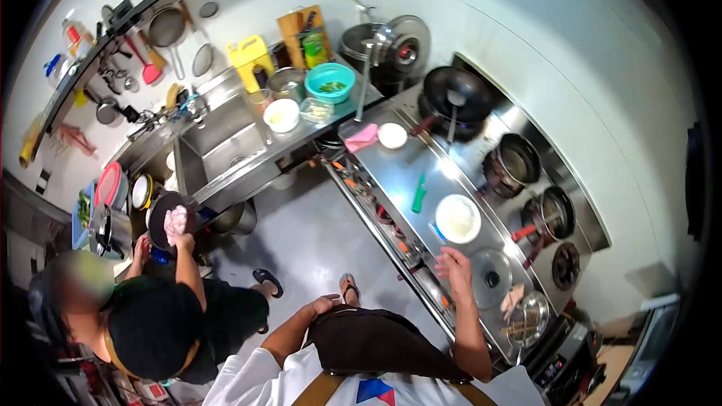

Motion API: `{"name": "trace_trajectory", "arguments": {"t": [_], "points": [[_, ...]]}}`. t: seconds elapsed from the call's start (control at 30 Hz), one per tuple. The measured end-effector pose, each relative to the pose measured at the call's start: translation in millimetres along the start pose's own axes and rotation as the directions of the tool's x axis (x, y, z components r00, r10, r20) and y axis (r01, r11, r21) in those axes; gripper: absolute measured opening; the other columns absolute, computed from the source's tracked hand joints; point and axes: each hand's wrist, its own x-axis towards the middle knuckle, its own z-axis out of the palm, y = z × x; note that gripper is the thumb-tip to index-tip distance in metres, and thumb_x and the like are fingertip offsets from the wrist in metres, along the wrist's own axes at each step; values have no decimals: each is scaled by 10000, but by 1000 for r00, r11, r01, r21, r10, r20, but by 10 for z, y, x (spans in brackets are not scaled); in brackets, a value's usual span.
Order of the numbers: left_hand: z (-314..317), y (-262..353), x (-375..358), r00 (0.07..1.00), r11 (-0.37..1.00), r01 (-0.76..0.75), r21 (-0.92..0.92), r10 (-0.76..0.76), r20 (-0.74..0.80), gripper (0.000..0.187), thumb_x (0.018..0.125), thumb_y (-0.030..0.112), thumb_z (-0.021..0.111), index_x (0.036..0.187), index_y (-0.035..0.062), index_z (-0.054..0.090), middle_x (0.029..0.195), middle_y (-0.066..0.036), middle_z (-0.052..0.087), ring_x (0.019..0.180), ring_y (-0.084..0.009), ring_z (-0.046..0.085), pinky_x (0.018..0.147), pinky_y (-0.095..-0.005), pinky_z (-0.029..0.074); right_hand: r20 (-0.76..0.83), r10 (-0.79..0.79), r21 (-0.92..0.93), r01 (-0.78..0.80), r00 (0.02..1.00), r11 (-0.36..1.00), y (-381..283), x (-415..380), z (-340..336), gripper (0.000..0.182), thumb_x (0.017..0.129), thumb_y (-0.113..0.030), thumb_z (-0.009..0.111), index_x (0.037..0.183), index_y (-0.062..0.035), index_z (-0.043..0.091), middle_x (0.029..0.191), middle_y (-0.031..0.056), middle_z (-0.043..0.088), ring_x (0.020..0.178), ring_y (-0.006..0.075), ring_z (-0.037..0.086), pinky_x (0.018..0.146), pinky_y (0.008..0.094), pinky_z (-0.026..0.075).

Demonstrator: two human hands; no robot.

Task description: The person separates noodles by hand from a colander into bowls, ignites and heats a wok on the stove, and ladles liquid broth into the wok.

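My right hand [453, 267] hovers over the steel counter with its fingers loosely apart and nothing held. Just beyond it stands a white bowl [457, 218] with pale contents. Beside the hand lies a round glass lid [492, 278] with a dark knob. A green-handled utensil [419, 194] rests farther up the counter. Low in front of my body, my left hand [325, 304] is by the dark apron [368, 342], fingers loosely extended and holding nothing visible.
A stove along the right wall carries a black wok [456, 94] and several pans [515, 159]. To my left, a co-worker [154, 316] holds a pink-and-white cloth-like item [176, 221] over a dark pan [159, 222]. A sink [226, 146] and a turquoise basin [331, 75] are at the back.
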Motion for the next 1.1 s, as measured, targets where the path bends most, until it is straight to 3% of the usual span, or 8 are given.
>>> {"name": "trace_trajectory", "arguments": {"t": [0.43,0.6,0.7,0.73,0.8,0.83,0.97,1.1], "points": [[-896,-368,554,987,978,159,-135,-154,51,577,875,497,523,1258,66,540,1198,-162,588,1096,-257,549,962,-353,395,-260,-252,-200,203,932,959,-1204,2545,458,334,862,-208,597,1135,-16,586,892,38,617,744,120,554,611,269,458],[-1581,131,451,973,832,157,532,-39,-227,495,866,445,558,1123,25,602,1071,-147,628,958,-239,587,887,-374,441,-420,-498,-584,194,759,788,-1172,3679,459,327,833,-194,598,1055,46,584,814,86,574,701,221,565,594,348,453],[-1925,587,227,940,532,289,796,1,-342,456,860,413,578,1043,0,638,995,-138,652,876,-228,610,842,-387,468,-425,-290,-464,69,857,883,-1334,3892,589,275,834,-203,603,972,31,559,810,103,558,680,237,593,528,373,442],[-2002,675,190,931,529,317,787,-17,-364,445,858,403,585,1016,-8,651,969,-135,660,848,-225,618,827,-391,477,-356,-53,-170,-9,933,985,-1532,3719,644,272,831,-215,619,921,16,508,813,107,551,608,227,598,454,361,432],[-2393,-33,858,995,981,38,-188,-54,-85,543,917,523,436,1139,64,620,1086,-132,648,1014,-278,601,907,-422,454,-233,-79,-9,79,969,997,-1524,3791,643,231,821,-173,608,961,-19,509,780,77,544,526,161,562,408,283,436],[-2239,540,759,896,790,312,-528,-429,-112,541,934,506,433,1115,33,625,1030,-99,653,937,-242,602,876,-394,468,-231,-13,61,27,973,998,-1465,3910,588,211,825,-151,598,987,-41,521,746,63,553,552,174,590,407,279,439],[-2543,1654,630,974,894,-53,-445,-53,-222,538,922,493,474,1168,31,597,1056,-84,653,901,-213,607,821,-354,466,-228,39,67,-24,973,997,-1494,3879,571,219,843,-155,591,1025,-45,538,733,41,558,532,145,562,423,265,439],[-3534,2255,871,612,862,-491,-128,237,-754,382,866,355,595,1044,20,644,958,-61,651,910,-156,576,797,-285,428,-230,-14,-37,6,973,999,-1316,3974,288,281,885,-186,548,1119,-32,534,794,64,585,553,152,578,432,276,455]]}}
